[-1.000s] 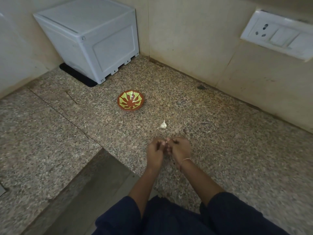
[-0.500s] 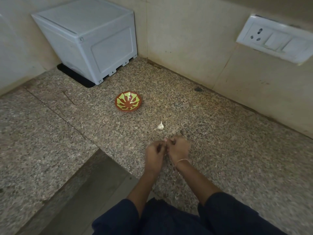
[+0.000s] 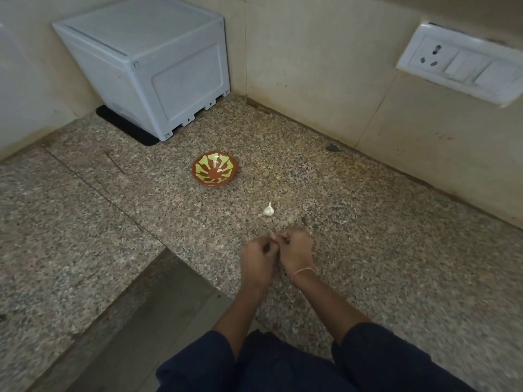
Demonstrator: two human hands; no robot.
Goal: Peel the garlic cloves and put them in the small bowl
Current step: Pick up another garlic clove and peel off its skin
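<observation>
A small red bowl with a yellow-green pattern sits on the granite counter, a small pale piece inside it. An unpeeled white garlic clove lies on the counter between the bowl and my hands. My left hand and my right hand are together just below that clove, fingertips meeting and pinching a small garlic clove that is mostly hidden between the fingers.
A grey-white plastic box stands in the back left corner on a black mat. A wall socket panel is on the right wall. The counter steps down to a lower ledge at my left.
My hands stay joined on the clove with only slight finger shifts. The view has drifted a little; the bowl and loose clove have not moved.
</observation>
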